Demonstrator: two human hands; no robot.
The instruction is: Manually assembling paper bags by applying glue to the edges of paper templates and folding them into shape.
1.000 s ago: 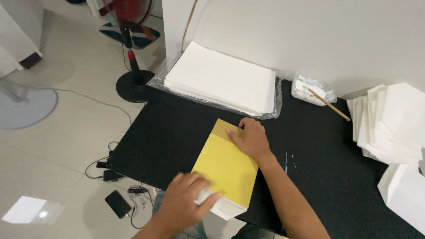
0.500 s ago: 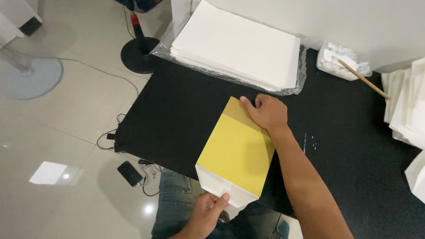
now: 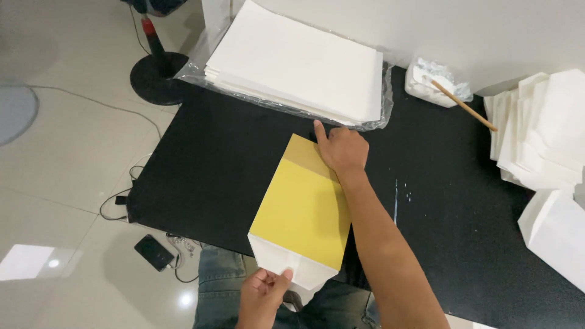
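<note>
A yellow sheet [image 3: 301, 210] lies on the black table [image 3: 219, 164], its near end reaching over the table's front edge. A white folded flap [image 3: 286, 263] with angled corners sticks out at that near end. My left hand [image 3: 262, 297] pinches the flap's tip from below. My right hand [image 3: 341, 149] presses down on the sheet's far corner, index finger stretched toward the back. A browner strip shows along the far end of the sheet.
A thick stack of white paper [image 3: 298, 61] in clear plastic wrap lies at the back. Folded white paper bags [image 3: 542, 131] pile up at the right. A small white tub [image 3: 436, 82] holds a wooden stick. A fan base [image 3: 159, 76], cables and a phone [image 3: 154, 251] are on the floor.
My left hand slid off the yellow sheet to the near white flap, which is now folded out. The view has shifted closer over the table. My right hand stays on the far corner.
</note>
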